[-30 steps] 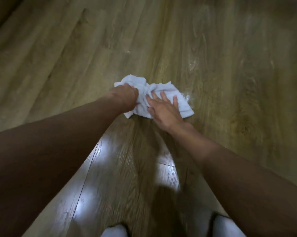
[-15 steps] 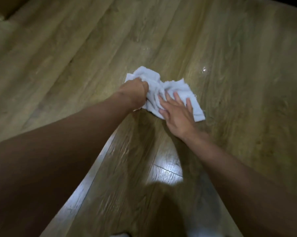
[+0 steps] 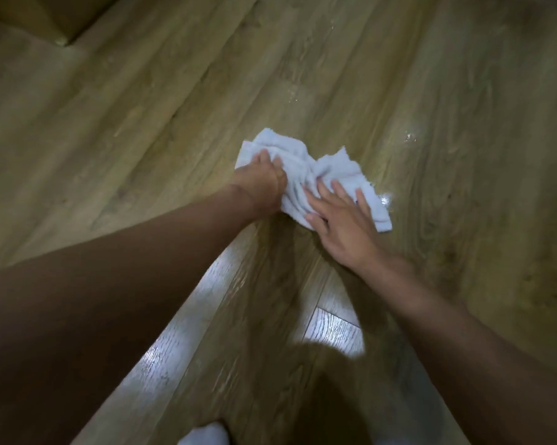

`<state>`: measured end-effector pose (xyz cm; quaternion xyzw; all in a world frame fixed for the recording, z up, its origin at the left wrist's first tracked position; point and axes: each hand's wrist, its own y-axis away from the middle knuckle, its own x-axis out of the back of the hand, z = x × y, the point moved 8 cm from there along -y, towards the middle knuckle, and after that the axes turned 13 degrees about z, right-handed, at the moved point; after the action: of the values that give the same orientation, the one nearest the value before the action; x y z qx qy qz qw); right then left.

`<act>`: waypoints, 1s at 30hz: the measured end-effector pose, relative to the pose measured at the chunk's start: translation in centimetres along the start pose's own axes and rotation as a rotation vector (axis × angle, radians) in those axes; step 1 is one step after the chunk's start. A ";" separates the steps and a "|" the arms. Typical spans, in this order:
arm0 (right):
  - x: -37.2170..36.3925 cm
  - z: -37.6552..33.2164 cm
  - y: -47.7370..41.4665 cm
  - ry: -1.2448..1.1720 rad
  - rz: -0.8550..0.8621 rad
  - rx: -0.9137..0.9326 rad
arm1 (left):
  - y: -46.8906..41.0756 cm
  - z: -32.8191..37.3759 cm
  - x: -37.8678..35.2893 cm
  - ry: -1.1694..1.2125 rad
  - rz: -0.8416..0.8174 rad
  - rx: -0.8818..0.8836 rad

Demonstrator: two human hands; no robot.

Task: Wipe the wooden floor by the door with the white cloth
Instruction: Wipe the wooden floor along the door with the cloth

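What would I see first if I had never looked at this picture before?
Your eye goes straight to the crumpled white cloth in the middle of the wooden floor. The left hand grips its left end with curled fingers, and the right hand presses flat on its right part. Next come the shiny wet spots on the boards to the right of the cloth.
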<state>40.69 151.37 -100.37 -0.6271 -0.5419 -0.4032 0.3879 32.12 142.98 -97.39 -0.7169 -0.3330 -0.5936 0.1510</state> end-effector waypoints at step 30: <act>-4.8 -10.9 -4.6 0.060 -0.110 0.063 | 5.9 -12.8 -6.8 0.417 0.122 0.389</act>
<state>34.77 140.10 -100.54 -0.5716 -0.5759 -0.4253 0.4009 25.89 128.86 -99.60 -0.5556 -0.3586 -0.6430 0.3863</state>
